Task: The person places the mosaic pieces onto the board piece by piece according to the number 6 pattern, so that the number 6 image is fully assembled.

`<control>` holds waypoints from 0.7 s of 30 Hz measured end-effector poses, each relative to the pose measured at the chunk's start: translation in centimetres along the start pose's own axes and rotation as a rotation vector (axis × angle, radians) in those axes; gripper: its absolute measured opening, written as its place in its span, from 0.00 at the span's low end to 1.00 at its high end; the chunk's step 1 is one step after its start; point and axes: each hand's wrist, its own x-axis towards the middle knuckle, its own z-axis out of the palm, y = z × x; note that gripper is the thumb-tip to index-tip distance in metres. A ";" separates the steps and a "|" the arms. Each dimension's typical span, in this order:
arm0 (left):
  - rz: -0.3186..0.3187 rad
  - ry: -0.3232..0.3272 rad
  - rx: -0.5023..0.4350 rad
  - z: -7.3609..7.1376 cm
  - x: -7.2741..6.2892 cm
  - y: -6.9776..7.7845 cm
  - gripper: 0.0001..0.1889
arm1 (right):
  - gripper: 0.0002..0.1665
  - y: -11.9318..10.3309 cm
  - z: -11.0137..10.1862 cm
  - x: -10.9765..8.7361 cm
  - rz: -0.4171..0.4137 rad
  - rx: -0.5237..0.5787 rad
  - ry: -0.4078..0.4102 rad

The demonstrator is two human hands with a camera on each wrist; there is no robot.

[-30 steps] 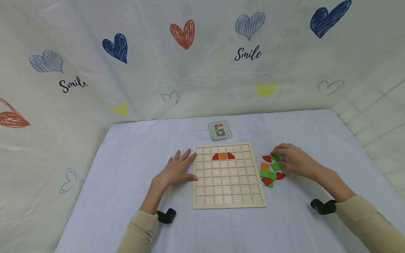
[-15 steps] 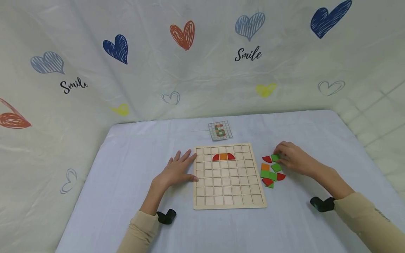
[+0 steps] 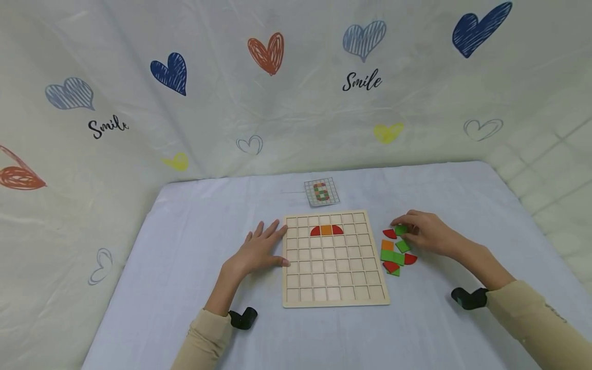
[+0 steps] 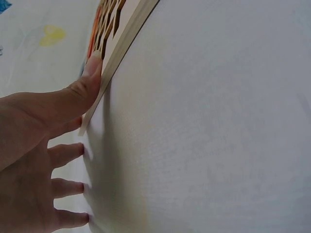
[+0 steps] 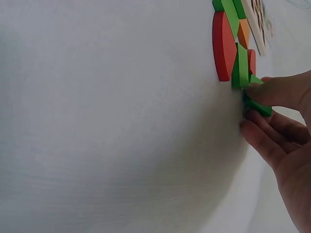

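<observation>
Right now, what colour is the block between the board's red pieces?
Orange; the block shows best in the head view.

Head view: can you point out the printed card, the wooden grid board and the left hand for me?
Printed card (image 3: 321, 192): head view, on the middle of its printed face.
Wooden grid board (image 3: 332, 265): head view, on a bare cell near its middle.
Left hand (image 3: 256, 251): head view, on the back of the hand.

The pale board (image 3: 335, 279) is gridded, its far tiles (image 3: 326, 230) red and orange. Loose tiles (image 3: 392, 257) at right are green, red and orange. The far white backdrop (image 3: 305, 108) has multicoloured hearts (image 3: 168, 75).
</observation>
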 end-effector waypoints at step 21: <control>0.008 -0.003 -0.005 0.0 -0.1 0.1 0.50 | 0.19 -0.3 -0.3 0.0 0.154 0.073 -0.041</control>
